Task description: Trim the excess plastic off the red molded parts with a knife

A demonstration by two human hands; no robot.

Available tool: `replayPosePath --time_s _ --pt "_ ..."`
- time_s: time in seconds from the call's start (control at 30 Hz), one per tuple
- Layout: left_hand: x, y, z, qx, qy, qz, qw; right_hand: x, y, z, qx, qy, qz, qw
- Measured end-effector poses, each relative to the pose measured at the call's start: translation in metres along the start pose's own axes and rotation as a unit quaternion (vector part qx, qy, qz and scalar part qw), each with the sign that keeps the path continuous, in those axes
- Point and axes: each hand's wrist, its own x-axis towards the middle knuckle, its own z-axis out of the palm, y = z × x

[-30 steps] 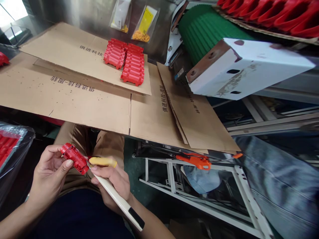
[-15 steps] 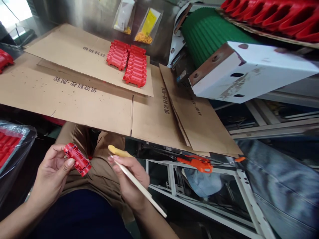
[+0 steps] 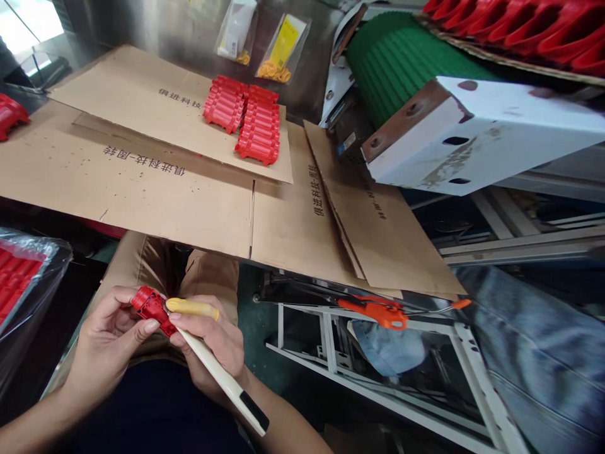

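A red plastic part (image 3: 150, 305) is pinched between the thumb and fingers of my left hand (image 3: 106, 328), above my lap. My right hand (image 3: 212, 340) grips a white-handled tool (image 3: 227, 381) with a black patch near its rear end. The tool's front end meets the red part; its tip is hard to make out. A yellow cover (image 3: 191, 308) sits on one finger of my right hand. Both hands are close together, the right fingertips touching the part.
Rows of red parts (image 3: 259, 126) lie on flattened cardboard (image 3: 198, 214). Behind are two bags with yellow pieces (image 3: 275, 70). A green conveyor (image 3: 411, 63) with a white bracket (image 3: 482, 139) stands right, an orange-handled tool (image 3: 375, 310) below. At left is a plastic-lined box (image 3: 47, 271) of red parts.
My right hand has moved left and brought the white tool to the red part. My left hand has shifted slightly right and tilted the part.
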Motion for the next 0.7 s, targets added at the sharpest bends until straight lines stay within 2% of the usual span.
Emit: replayPosePath --time_s 0.47,0.7 --pt "-0.0018 -0.0021 0.0015 0.014 0.003 0.022 1.000 -0.0026 -0.0067 0.0056 -0.047 0.014 0.001 0.999" --pt "-0.0029 -0.0027 0.0006 -0.020 -0.005 -0.002 1.000 -0.0037 -0.0071 0.0014 0.007 0.015 0.027 1.000"
